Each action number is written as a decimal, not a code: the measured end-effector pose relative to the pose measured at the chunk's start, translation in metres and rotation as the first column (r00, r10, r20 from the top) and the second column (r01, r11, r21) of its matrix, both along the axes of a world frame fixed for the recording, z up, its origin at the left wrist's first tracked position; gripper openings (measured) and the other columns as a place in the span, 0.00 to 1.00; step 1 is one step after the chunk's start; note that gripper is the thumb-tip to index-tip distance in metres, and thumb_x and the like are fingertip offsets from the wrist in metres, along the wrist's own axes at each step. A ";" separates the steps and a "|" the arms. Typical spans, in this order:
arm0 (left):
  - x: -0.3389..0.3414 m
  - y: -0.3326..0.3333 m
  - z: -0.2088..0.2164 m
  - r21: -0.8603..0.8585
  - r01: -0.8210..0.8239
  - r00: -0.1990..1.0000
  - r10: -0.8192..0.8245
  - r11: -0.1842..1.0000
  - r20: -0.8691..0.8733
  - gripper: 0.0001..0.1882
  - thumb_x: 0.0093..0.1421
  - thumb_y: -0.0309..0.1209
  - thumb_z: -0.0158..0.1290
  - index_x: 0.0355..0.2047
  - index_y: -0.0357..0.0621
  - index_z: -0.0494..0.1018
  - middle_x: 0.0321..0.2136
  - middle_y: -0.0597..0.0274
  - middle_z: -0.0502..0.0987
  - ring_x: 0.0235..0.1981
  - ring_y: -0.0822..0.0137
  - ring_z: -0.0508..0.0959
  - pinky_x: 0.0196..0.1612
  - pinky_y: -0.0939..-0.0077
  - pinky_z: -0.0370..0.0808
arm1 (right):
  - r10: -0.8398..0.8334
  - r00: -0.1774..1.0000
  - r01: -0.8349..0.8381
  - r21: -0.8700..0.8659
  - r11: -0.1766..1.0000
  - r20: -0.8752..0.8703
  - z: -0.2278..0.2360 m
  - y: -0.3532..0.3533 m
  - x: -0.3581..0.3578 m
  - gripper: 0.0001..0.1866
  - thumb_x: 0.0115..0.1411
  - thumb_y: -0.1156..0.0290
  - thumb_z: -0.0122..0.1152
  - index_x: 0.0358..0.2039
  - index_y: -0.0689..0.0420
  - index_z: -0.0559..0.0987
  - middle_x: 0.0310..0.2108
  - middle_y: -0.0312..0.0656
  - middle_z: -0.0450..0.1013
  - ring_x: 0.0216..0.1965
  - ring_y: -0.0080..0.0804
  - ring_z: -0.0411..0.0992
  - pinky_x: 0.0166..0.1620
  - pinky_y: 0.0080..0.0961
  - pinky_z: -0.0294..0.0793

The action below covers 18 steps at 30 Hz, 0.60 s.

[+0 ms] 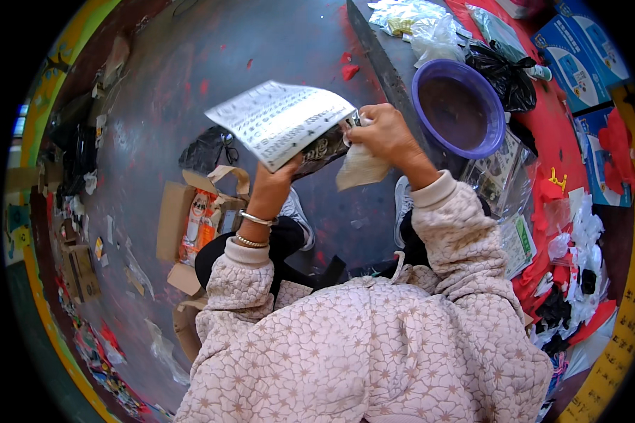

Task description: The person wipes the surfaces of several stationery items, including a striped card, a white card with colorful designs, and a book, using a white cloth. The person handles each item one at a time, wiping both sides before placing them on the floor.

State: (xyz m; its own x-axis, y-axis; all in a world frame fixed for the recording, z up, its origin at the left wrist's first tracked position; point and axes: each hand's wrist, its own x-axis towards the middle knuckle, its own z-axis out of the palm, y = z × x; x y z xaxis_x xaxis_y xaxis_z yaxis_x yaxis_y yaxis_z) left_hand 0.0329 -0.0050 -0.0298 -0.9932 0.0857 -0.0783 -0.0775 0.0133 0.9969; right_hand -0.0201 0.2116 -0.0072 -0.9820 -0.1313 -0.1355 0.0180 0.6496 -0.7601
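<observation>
A printed package is held up in front of me, with a white face covered in rows of dark print and a dark side with pale lettering. Whether it is a box or a folded sheet, I cannot tell. My left hand grips it from below, its fingers mostly hidden behind the white face. At the package's right end, my right hand is closed on a cream cloth, which hangs below the fist. The cloth is close against the dark side.
To the right, a purple basin of murky water stands on a raised ledge beside a black plastic bag. Blue boxes are stacked farther right. An opened cardboard box with an orange packet lies left of my legs. Scraps litter the far left.
</observation>
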 end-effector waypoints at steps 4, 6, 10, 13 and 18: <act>-0.010 0.004 -0.004 0.055 -0.035 0.987 0.026 0.998 0.161 0.15 0.56 0.23 0.49 0.44 0.31 0.67 0.38 0.55 0.74 0.35 0.67 0.76 0.36 0.74 0.76 | -0.187 0.978 0.191 0.035 0.981 -0.088 -0.016 -0.016 0.002 0.14 0.41 0.63 0.64 0.24 0.61 0.77 0.22 0.52 0.73 0.28 0.45 0.74 0.33 0.34 0.71; -0.015 -0.002 -0.003 0.269 -0.071 0.961 -0.006 0.960 0.275 0.14 0.56 0.24 0.49 0.44 0.32 0.67 0.38 0.55 0.74 0.35 0.66 0.76 0.35 0.74 0.77 | -0.045 0.870 0.364 -0.580 0.729 0.490 -0.014 -0.004 -0.008 0.10 0.44 0.76 0.61 0.28 0.66 0.74 0.23 0.44 0.72 0.24 0.33 0.72 0.28 0.31 0.73; -0.014 -0.008 0.007 0.415 0.003 0.952 -0.129 0.910 0.276 0.15 0.57 0.23 0.48 0.45 0.32 0.66 0.40 0.55 0.73 0.36 0.64 0.76 0.36 0.73 0.78 | 0.211 0.806 0.429 -0.791 0.437 0.554 0.000 0.003 -0.002 0.10 0.50 0.73 0.60 0.32 0.64 0.73 0.23 0.40 0.71 0.21 0.27 0.71 0.25 0.27 0.73; -0.014 -0.013 0.007 0.389 0.074 0.947 -0.187 0.918 0.262 0.15 0.57 0.22 0.47 0.45 0.32 0.65 0.40 0.55 0.72 0.37 0.64 0.76 0.38 0.73 0.77 | 0.225 0.799 0.443 -0.798 0.408 0.558 0.007 0.003 0.002 0.11 0.52 0.69 0.60 0.32 0.63 0.74 0.23 0.39 0.71 0.21 0.26 0.70 0.24 0.25 0.72; -0.017 -0.018 0.008 0.344 0.074 0.934 -0.186 0.936 0.305 0.15 0.57 0.23 0.47 0.45 0.32 0.65 0.42 0.53 0.72 0.41 0.61 0.75 0.39 0.71 0.77 | 0.157 0.860 0.302 -0.731 0.611 0.486 0.004 0.004 0.003 0.09 0.54 0.70 0.58 0.30 0.63 0.75 0.24 0.40 0.72 0.20 0.25 0.69 0.23 0.24 0.72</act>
